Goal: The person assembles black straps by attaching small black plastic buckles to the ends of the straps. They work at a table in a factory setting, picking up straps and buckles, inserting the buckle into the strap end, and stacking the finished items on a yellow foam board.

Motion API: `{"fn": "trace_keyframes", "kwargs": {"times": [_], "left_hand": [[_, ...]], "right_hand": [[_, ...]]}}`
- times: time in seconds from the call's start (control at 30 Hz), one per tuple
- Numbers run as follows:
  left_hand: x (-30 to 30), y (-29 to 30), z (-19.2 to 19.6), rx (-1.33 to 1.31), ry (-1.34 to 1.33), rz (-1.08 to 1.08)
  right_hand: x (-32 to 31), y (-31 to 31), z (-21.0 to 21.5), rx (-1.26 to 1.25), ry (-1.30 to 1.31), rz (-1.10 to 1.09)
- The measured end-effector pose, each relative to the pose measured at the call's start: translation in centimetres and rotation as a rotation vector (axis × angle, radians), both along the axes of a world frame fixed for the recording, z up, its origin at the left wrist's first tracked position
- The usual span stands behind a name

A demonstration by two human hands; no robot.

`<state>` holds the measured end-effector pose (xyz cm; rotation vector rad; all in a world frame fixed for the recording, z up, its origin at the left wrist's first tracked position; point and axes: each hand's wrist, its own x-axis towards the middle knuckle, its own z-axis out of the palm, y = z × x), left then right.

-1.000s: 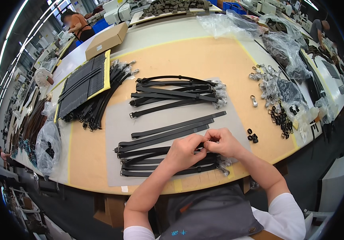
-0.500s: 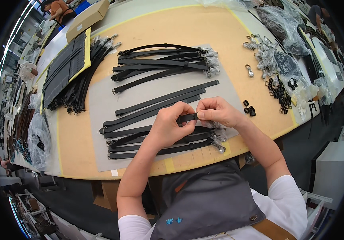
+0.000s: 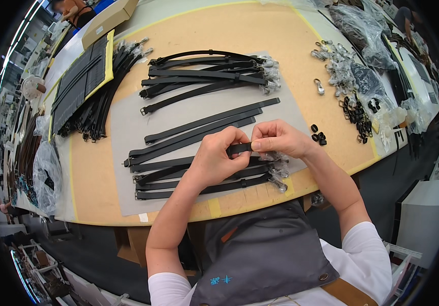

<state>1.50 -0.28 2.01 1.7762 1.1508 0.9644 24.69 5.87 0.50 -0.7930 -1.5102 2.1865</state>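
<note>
My left hand (image 3: 219,155) and my right hand (image 3: 279,139) meet over the near part of the work mat, both pinching the end of a black strap (image 3: 238,149). A short piece of it shows between my fingers; the finer detail there is hidden. Several flat black straps (image 3: 199,131) lie just beyond my left hand, some with a buckle at the left end. Beneath my hands are more buckled straps (image 3: 156,195) with plastic-wrapped metal snap hooks (image 3: 279,178) at their right ends. Farther off lies a bunch of finished-looking straps (image 3: 194,80).
Small black loops (image 3: 319,137) lie right of my right hand. Beyond them are a loose snap hook (image 3: 319,86), wrapped snap hooks (image 3: 339,66) and a pile of black buckles (image 3: 354,120). A yellow-edged board (image 3: 83,81) rests over hanging straps at left. People work in the distance.
My hands stay together on the strap, with barely any finger movement. The whole view has shifted slightly.
</note>
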Motion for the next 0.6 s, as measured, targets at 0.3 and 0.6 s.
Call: {"fn": "trace_keyframes", "kwargs": {"times": [0.3,0.6], "left_hand": [[0.01,-0.1,-0.22,-0.004,0.018,0.006],[0.01,0.03,-0.68,0.03,0.047,-0.004]], "right_hand": [[-0.24,-0.08,-0.41,0.021,-0.026,-0.016],[-0.28,-0.24,-0.26,0.022,-0.051,-0.029]]}}
